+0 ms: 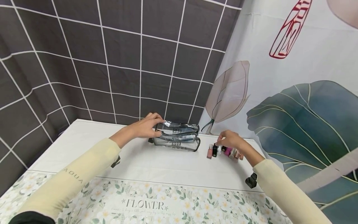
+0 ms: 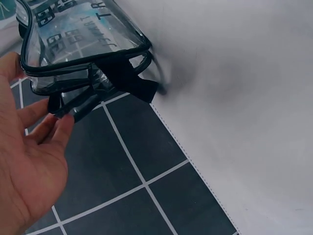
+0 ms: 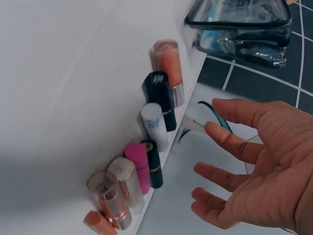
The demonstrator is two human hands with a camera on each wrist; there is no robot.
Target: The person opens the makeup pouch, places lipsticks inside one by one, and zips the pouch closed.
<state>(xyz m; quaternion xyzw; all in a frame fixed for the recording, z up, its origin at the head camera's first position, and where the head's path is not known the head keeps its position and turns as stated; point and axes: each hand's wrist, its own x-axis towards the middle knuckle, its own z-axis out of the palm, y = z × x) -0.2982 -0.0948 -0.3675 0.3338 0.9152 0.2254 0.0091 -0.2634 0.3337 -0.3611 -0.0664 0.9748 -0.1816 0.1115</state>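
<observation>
Two clear pouches with dark trim, one before the other, stand near the back edge; the front pouch (image 1: 176, 143) bears dark print. My left hand (image 1: 146, 126) holds their left end, and in the left wrist view its fingers (image 2: 62, 128) pinch the dark trim of the pouch (image 2: 88, 36). To the right lies a row of lipstick tubes, among them a coral tube (image 3: 167, 63), a black tube (image 3: 159, 95), a white tube (image 3: 154, 125) and a magenta tube (image 3: 138, 164). My right hand (image 3: 264, 161) hovers beside the row, fingers apart, holding nothing.
The white table surface (image 1: 156, 166) has a floral mat (image 1: 195, 202) with printed lettering along its front. A dark gridded cloth (image 1: 123, 81) hangs behind, and a white cloth with leaf prints (image 1: 296, 118) hangs at the right.
</observation>
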